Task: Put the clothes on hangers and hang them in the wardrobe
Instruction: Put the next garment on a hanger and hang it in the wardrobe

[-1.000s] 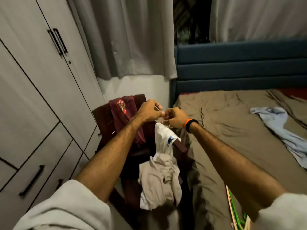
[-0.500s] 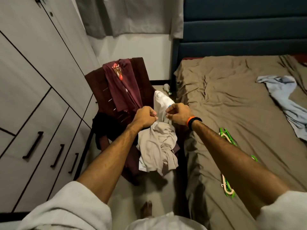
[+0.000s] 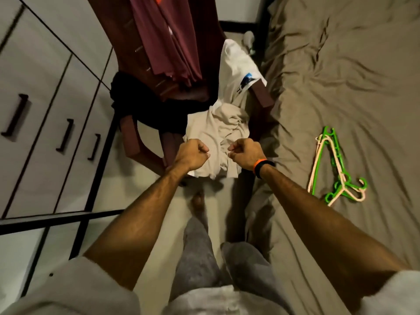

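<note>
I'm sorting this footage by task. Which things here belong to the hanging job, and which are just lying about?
For the job:
beige garment
white T-shirt
maroon garment
plastic hangers
wardrobe

Just there:
chair
bed

Dim warm light. Pale floor [image 3: 156, 228] under me. Grey drawer unit [image 3: 45, 92] on my left with dark bar handles [image 3: 66, 135] and black trim. Dark red chair [image 3: 136, 71] ahead, just beside the bed [image 3: 341, 87] on my right, under a wrinkled olive-brown sheet. Black skirting [image 3: 238, 25] at the far wall.
</note>
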